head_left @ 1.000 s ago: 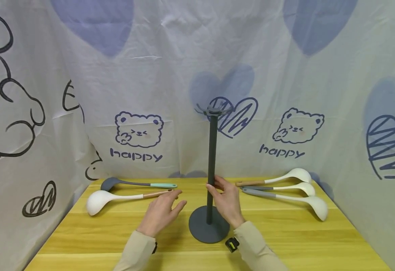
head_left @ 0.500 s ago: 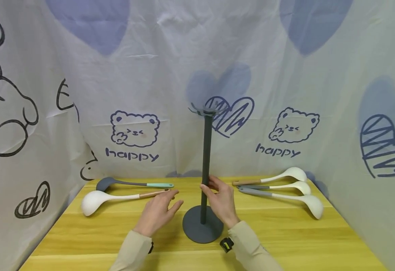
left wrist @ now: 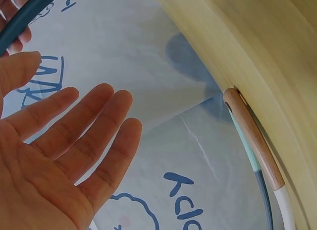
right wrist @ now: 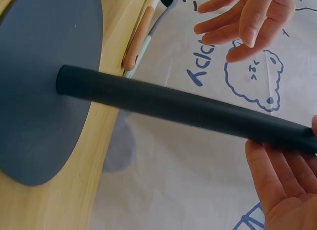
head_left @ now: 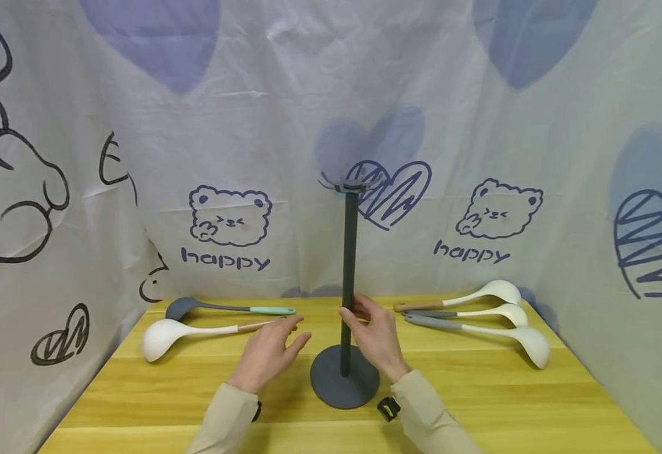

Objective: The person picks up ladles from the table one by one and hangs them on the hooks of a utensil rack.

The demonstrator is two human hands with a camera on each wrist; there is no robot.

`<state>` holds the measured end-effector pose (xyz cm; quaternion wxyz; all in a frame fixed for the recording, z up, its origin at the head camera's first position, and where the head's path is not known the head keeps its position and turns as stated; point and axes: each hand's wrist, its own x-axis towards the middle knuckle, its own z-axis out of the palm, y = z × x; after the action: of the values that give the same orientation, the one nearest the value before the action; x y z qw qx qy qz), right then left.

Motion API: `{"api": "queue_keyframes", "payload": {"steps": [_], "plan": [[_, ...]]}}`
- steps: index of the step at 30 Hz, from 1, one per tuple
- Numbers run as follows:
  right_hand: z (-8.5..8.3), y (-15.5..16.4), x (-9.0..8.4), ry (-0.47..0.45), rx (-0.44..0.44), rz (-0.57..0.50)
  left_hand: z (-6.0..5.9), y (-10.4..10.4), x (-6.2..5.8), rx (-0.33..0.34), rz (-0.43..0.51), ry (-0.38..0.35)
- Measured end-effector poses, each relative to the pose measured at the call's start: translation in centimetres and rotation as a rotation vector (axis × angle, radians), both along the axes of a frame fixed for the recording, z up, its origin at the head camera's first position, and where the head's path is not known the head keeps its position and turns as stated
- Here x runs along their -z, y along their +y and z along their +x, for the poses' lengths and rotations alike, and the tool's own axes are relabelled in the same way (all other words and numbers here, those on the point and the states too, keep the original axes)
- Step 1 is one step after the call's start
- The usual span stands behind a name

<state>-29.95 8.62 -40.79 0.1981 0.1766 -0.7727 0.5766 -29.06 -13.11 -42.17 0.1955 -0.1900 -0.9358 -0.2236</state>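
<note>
A dark grey utensil stand [head_left: 349, 252] with a round base and a ring of hooks on top stands upright on the wooden table. My right hand [head_left: 377, 334] holds its pole about a third of the way up, thumb at the front and fingers behind. In the right wrist view, the fingers [right wrist: 265, 170] touch the pole [right wrist: 188, 106]. To the left of the stand, my left hand [head_left: 265, 354] hovers with spread fingers and holds nothing; its palm [left wrist: 44, 190] shows in the left wrist view. Behind it lies a white ladle [head_left: 163, 337] with a wooden handle.
A dark ladle [head_left: 183, 307] with a mint handle lies farther back on the left. On the right lie three white ladles, one with a wooden handle [head_left: 418, 306], one in the middle [head_left: 509, 313] and one with a grey handle [head_left: 435, 323]. A printed cloth [head_left: 319, 75] hangs behind the table.
The head view shifts slightly left and right. Both hands, the utensil stand and the ladles keep nearly the same places.
</note>
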Motion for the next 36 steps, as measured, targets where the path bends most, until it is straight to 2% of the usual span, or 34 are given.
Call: {"api": "queue_keyframes", "payload": {"steps": [5,10,19,24,30,36], "plan": [[0.1,1.0,0.4,-0.024,0.007,0.011,0.3,-0.1,-0.3,0.000,0.008,0.014],[-0.2,3.8,1.2,-0.036,0.014,0.099,0.2,0.2,-0.6,0.019,0.017,0.012],[-1.6,10.0,3.1,-0.066,0.166,0.325,-0.1,1.3,-1.0,0.067,0.039,0.044],[-3.1,12.8,3.5,-0.085,0.246,0.506,-0.4,1.8,-1.6,0.090,0.033,0.074],[-4.4,15.8,3.9,-0.133,0.252,0.741,-0.5,2.2,-2.6,0.101,0.047,0.091],[-4.8,17.7,4.5,-0.076,0.303,0.951,-0.4,2.7,-3.0,0.127,0.038,0.154]]}}
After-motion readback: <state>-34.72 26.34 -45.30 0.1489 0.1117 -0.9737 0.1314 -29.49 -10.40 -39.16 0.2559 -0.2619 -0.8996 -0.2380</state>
